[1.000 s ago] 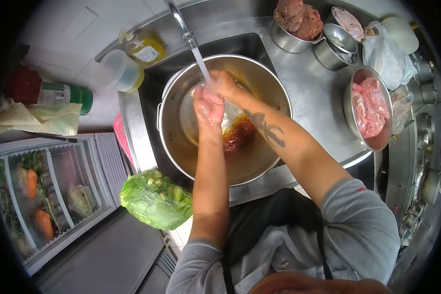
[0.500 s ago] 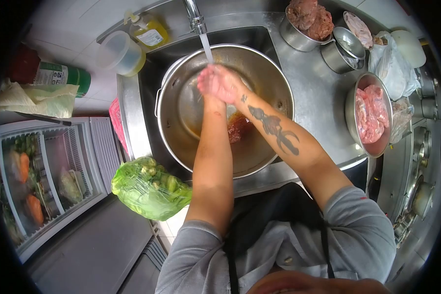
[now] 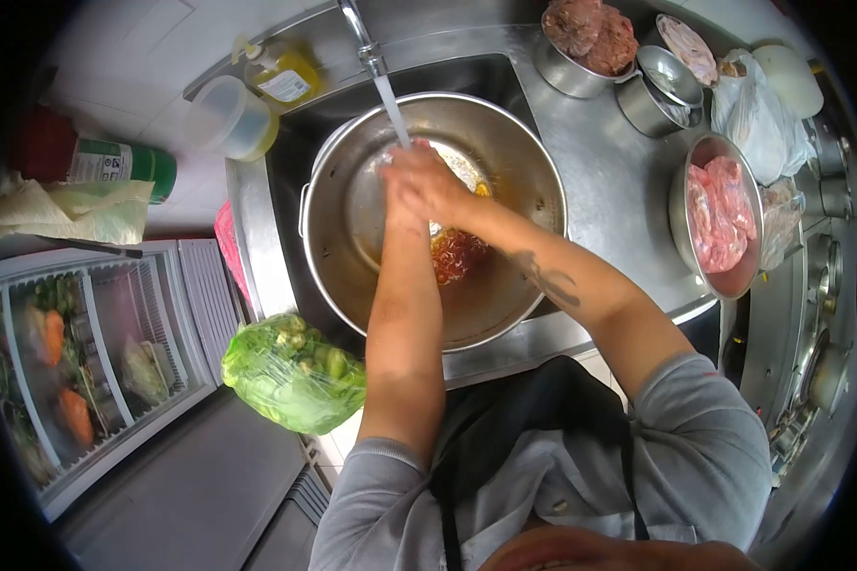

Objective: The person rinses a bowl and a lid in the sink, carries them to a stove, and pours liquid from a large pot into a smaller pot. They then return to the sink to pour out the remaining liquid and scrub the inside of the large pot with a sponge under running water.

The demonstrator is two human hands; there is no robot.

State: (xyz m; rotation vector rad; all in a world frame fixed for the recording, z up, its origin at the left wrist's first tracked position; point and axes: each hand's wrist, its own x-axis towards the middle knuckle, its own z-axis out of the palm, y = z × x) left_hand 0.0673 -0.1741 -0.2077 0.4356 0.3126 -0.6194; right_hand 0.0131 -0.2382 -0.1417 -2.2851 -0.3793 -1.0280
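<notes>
Pot holding red sauce, bowl of raw meat

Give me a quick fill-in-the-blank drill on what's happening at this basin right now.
1. The left hand and right hand meet under a stream of ____ from the faucet.
2. The large steel pot beneath them sits in the ____.
3. The bowl of raw pink meat stands on the counter to the person's ____.

Missing words: water; sink; right.
</notes>
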